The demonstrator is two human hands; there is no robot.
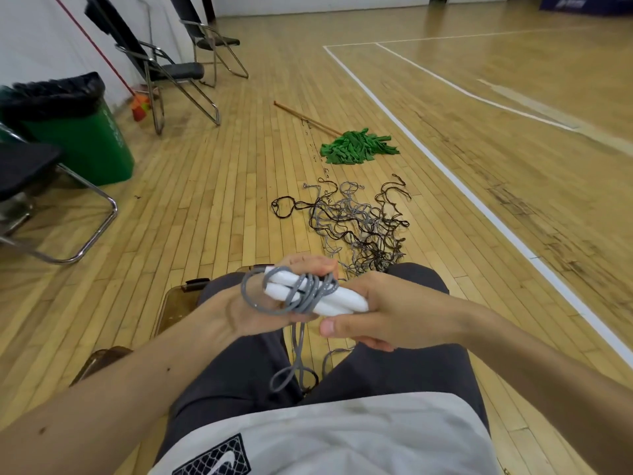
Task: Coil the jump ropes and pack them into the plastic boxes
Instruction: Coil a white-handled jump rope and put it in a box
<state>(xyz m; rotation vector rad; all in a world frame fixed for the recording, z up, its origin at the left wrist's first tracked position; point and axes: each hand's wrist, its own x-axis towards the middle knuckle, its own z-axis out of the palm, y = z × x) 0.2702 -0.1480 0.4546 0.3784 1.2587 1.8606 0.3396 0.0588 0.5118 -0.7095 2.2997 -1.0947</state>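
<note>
One rope is partly coiled and nothing shows as packed yet. The left hand (255, 311) and right hand (387, 308) meet over the person's lap, near the middle of the scene, holding the grey jump rope (308, 293) between them. Its two white plastic handles (342, 301) lie side by side, with several turns of grey cord wound around them. The left hand's fingers curl over the far side of the bundle and grip the wound part. The right hand's fingers close around the right end of the handles, with the thumb lying straight beneath. A loose tail of the same cord (298, 358) hangs between the knees toward the wooden floor (212, 186), so I judge the winding unfinished: the tail has to be taken up and secured before the bundle can go into a box. Just left of the left knee stands a clear brownish plastic box (171, 308), and a second similar box (99, 359) sits nearer on the left; their contents cannot be made out. On the floor beyond the knees lies a tangle of grey and dark cords (356, 221), probably more ropes to sort, though that is uncertain. By this reading, most of the job remains.
</note>
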